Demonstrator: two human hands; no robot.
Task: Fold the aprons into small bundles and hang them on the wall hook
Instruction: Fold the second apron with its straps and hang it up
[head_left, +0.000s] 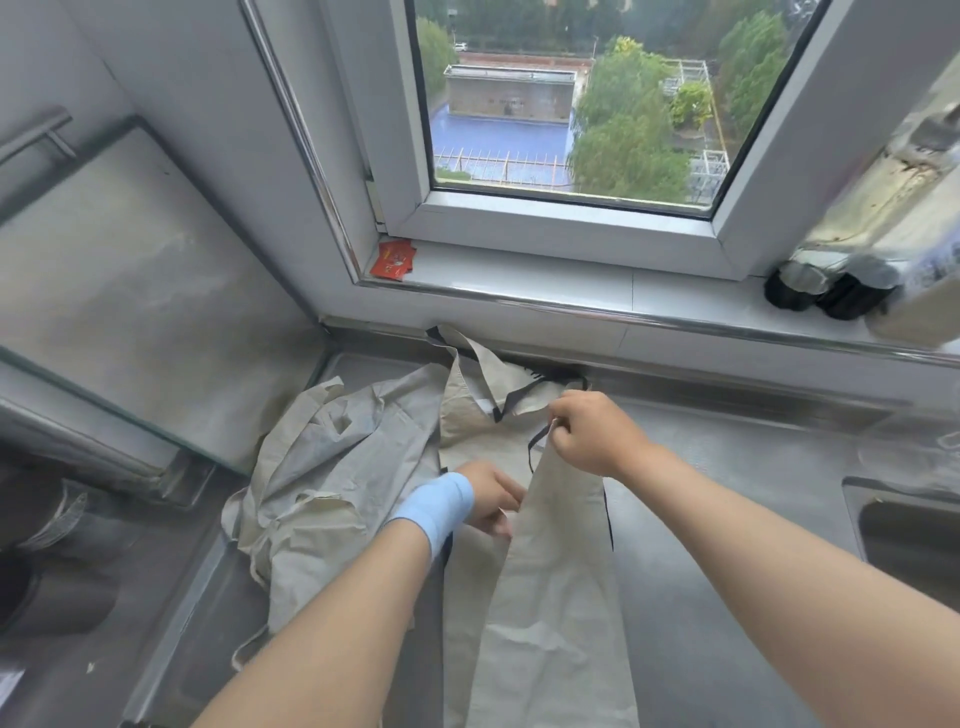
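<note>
A beige apron with black trim (545, 613) lies lengthwise on the steel counter (727, 493), folded into a long narrow strip that runs toward me. My right hand (592, 431) grips its upper edge and a black strap near the far end. My left hand (491, 499), with a blue band on the wrist, pinches the strip's left edge lower down. A second, plain beige apron (332, 483) sits crumpled in a heap to the left, untouched. No wall hook is in view.
A window sill (519, 280) runs behind the counter, with a red packet (393, 260) at its left end and black-capped containers (826, 291) at the right. A sink (909, 530) opens at the right edge. A glass-topped stove (130, 291) lies to the left.
</note>
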